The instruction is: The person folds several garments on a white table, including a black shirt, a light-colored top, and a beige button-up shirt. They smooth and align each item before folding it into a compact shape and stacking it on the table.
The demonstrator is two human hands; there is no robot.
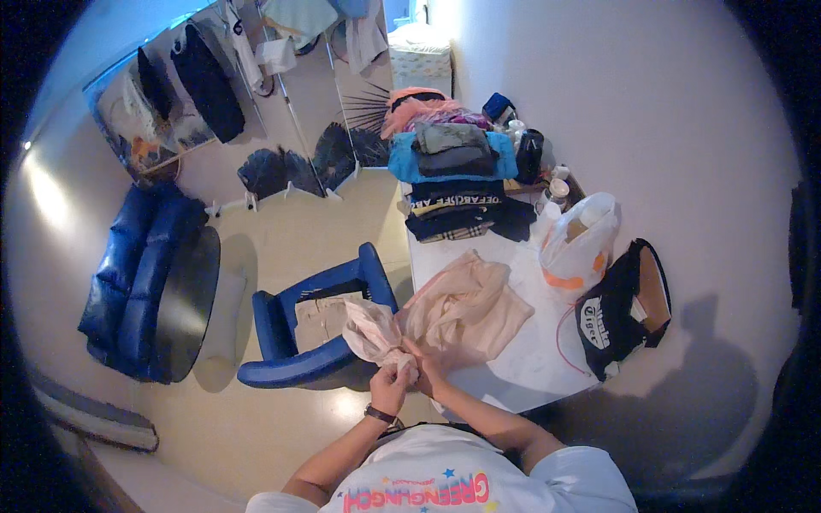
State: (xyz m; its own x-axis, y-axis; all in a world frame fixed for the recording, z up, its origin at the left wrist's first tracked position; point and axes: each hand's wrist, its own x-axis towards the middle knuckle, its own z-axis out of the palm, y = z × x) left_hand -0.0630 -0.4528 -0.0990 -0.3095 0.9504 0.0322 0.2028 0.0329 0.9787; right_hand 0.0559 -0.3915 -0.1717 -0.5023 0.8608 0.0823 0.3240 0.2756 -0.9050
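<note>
A cream-coloured cloth garment (471, 308) lies rumpled over the white table (532, 378), and a bunched part of it runs into my hands. My left hand (389, 388) grips the gathered fabric near the table's front left edge. Close beside it, my right hand (426, 372) also holds the bunched cloth; its fingertips are partly hidden by the folds. A loose end of the fabric hangs out to the left, above a blue chair (288, 373). Beige folded cloth (321, 322) rests on the chair's seat.
Folded dark clothes (462, 215) and a blue-and-grey pile (455, 154) stand at the table's far end. A white plastic bag (580, 247) and a black bag with lettering (603, 320) line the right side. A dark blue padded seat (138, 269) stands left; clothes (208, 80) hang behind.
</note>
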